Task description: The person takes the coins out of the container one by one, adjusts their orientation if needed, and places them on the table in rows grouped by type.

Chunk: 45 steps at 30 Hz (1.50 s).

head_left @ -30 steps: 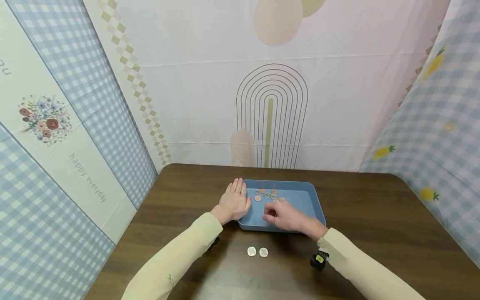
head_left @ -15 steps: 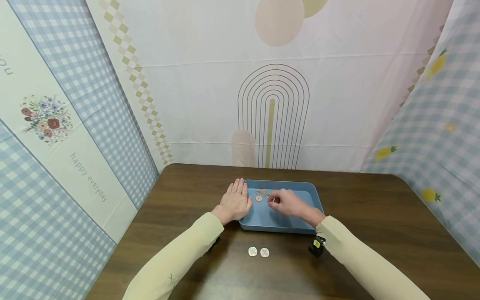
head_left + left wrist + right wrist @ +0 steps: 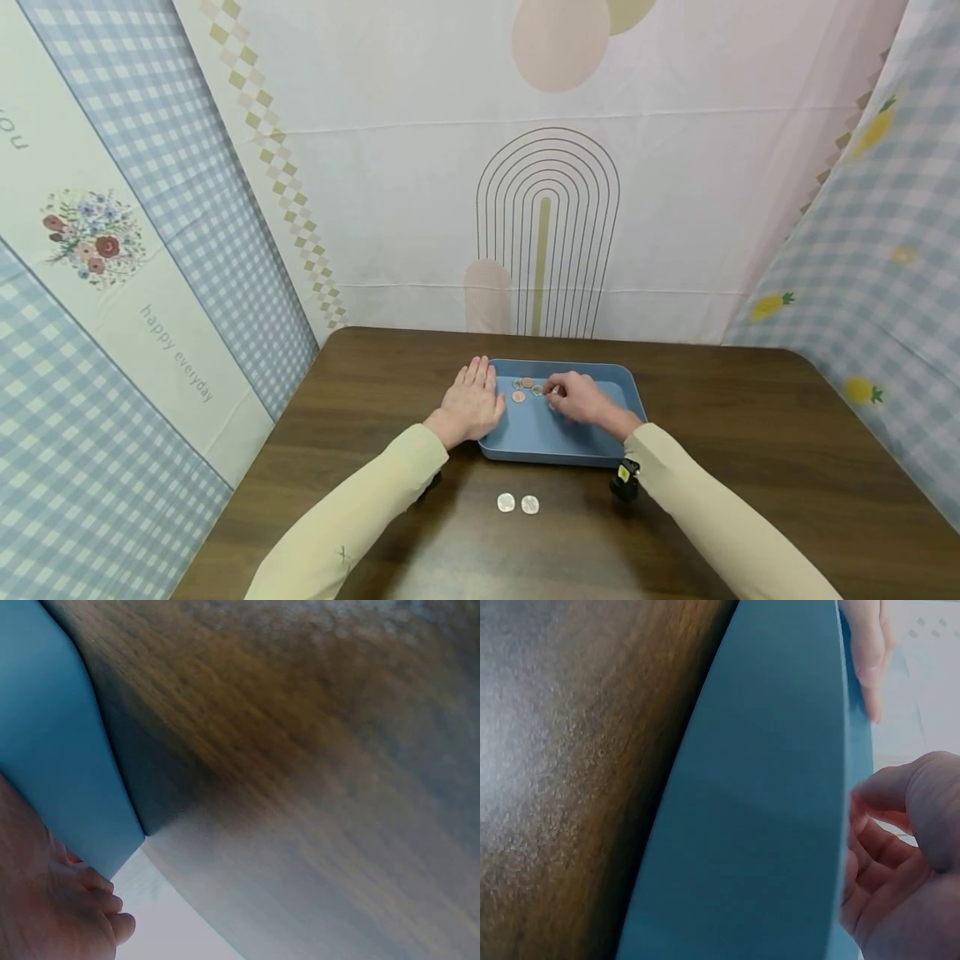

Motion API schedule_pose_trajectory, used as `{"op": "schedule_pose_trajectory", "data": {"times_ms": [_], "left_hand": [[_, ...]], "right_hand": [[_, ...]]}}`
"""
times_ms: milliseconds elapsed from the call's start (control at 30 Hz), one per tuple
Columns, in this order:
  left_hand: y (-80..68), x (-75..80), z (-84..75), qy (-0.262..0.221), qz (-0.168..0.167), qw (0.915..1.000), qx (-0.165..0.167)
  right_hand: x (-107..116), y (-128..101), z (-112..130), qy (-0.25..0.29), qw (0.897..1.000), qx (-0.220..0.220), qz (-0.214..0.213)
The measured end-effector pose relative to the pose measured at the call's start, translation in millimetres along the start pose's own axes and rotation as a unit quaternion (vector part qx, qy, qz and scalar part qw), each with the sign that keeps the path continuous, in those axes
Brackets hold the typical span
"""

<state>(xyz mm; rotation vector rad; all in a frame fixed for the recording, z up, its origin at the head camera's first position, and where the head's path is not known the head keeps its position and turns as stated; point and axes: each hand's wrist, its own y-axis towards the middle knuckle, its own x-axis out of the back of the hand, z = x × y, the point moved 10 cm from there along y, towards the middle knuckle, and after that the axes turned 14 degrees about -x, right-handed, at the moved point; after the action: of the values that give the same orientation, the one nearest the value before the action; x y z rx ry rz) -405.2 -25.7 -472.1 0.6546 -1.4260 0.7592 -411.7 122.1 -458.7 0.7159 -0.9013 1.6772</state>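
Observation:
Several copper- and silver-coloured coins (image 3: 518,397) lie inside a shallow blue tray (image 3: 525,433), toward its back left. My left hand (image 3: 472,408) rests along the tray's left rim with its fingers straight; the left wrist view shows this hand (image 3: 60,907) against the outer wall. Over the coins is my right hand (image 3: 581,398), thumb and fingers bent down at the coins on the tray floor. In the right wrist view the right hand (image 3: 907,862) has curled fingers, partly hidden behind the tray wall; I cannot tell whether a coin is pinched.
Two silver coins, one on the left (image 3: 506,502) and one on the right (image 3: 530,505), lie side by side on the brown wooden table (image 3: 405,358) in front of the tray. Patterned cloths (image 3: 390,208) hang behind and at both sides.
My right hand has moved from the front of the tray back over the coins, and its fingers have lowered to them. The left hand keeps its place on the rim.

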Motion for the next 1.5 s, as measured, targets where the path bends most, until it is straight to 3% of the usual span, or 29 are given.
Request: {"op": "schedule_pose_trajectory", "data": {"times_ms": [500, 1300, 1500], "left_hand": [[7.3, 1.0, 0.0, -0.002, -0.005, 1.0000, 0.007], [14.9, 0.7, 1.9, -0.004, -0.009, 0.9998, 0.020], [17.1, 1.3, 2.8, -0.005, -0.007, 0.9997, 0.024]], "right_hand": [[-4.4, 20.5, -26.9, 0.003, 0.999, -0.039, 0.018], [4.2, 42.2, -39.9, -0.016, 0.999, -0.041, 0.000], [3.2, 48.5, -40.4, -0.008, 0.998, -0.058, 0.009]]}}
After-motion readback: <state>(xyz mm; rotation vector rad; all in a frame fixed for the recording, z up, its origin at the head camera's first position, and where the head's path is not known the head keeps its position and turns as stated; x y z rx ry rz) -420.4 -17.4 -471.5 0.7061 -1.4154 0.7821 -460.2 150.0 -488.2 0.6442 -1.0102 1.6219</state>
